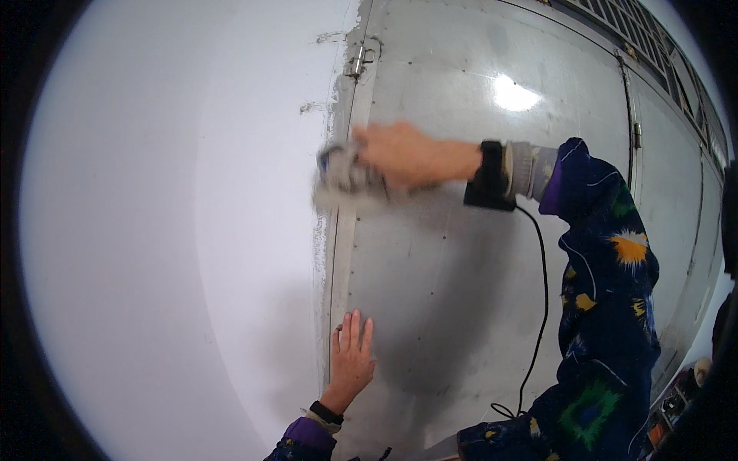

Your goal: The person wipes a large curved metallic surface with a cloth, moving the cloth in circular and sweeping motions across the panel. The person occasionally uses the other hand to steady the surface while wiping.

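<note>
In the head view my right hand is blurred by motion and grips a crumpled greyish cloth. The cloth lies over the left edge strip of a grey metal door and its frame, beside the white wall. Lower down, my left hand rests with spread fingers against the same edge of the door and holds nothing. What lies beneath the cloth is hidden.
A metal hinge sticks out above my right hand. From the black wrist device on my right arm hangs a black cable. The white wall has rough, chipped edges along the frame. Barred metalwork shows at top right.
</note>
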Tool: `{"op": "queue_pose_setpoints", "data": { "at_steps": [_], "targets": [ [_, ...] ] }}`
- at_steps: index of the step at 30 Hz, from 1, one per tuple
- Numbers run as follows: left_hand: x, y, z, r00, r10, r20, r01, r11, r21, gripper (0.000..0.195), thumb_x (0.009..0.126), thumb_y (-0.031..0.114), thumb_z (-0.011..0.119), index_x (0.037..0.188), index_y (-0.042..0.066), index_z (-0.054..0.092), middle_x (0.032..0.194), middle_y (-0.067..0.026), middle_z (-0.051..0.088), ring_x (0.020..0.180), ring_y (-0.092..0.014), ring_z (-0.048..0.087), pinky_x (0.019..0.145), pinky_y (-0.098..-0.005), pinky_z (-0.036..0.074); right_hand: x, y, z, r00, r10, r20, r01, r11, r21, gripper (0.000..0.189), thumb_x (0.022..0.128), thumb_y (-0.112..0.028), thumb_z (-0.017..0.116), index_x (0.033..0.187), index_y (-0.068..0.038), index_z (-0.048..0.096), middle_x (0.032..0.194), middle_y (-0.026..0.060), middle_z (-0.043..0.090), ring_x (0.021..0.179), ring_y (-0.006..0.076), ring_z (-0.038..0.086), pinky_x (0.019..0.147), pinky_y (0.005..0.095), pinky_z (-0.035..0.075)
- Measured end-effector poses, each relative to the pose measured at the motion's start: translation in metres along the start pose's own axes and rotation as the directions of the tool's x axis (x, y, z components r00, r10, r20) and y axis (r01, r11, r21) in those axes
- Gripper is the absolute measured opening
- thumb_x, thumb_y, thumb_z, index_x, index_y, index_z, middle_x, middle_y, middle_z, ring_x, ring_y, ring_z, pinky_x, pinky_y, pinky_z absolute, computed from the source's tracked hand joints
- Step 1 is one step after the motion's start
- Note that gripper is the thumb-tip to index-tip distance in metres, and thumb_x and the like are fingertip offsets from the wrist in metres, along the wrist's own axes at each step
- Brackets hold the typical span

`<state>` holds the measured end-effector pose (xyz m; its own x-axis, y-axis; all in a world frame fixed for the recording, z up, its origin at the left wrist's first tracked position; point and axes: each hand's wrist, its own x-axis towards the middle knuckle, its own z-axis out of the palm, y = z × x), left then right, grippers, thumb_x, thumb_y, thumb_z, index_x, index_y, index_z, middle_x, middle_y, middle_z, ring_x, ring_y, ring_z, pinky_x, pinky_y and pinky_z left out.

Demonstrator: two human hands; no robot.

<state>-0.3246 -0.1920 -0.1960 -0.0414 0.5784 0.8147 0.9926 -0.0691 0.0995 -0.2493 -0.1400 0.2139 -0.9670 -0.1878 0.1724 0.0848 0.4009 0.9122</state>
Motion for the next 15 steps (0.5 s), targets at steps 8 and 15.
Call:
{"op": "queue_pose_setpoints", "data": {
  "at_steps": [8, 15],
  "targets": [
    [0.0, 0.011, 0.009, 0.997, -0.071, 0.001, 0.071, 0.997, -0.014, 0.103, 0.07, 0.026, 0.084, 0.151, -0.003, 0.026, 0.16, -0.0301, 0.013, 0.148, -0.047, 0.015, 0.115, -0.0588, 0.022, 0.007, 0.047, 0.012, 0.974, 0.059, -0.221, -0.092, 0.985, -0.144, 0.024, 0.075, -0.016, 0.076, 0.093, -0.003, 0.069, 0.118, 0.0142, 0.055, 0.103, 0.0323, 0.059, 0.079, 0.0445, 0.058],
    [0.003, 0.019, 0.012, 0.994, -0.107, -0.02, 0.106, 0.993, -0.055, 0.111, 0.067, 0.022, 0.087, 0.151, -0.004, 0.02, 0.159, -0.0335, 0.009, 0.146, -0.053, 0.014, 0.113, -0.0615, 0.023, -0.031, 0.101, 0.006, 0.954, -0.004, -0.3, -0.124, 0.906, -0.405, 0.015, 0.083, -0.013, 0.067, 0.096, -0.009, 0.072, 0.126, 0.0107, 0.053, 0.111, 0.0294, 0.057, 0.077, 0.0403, 0.057]
  ]
}}
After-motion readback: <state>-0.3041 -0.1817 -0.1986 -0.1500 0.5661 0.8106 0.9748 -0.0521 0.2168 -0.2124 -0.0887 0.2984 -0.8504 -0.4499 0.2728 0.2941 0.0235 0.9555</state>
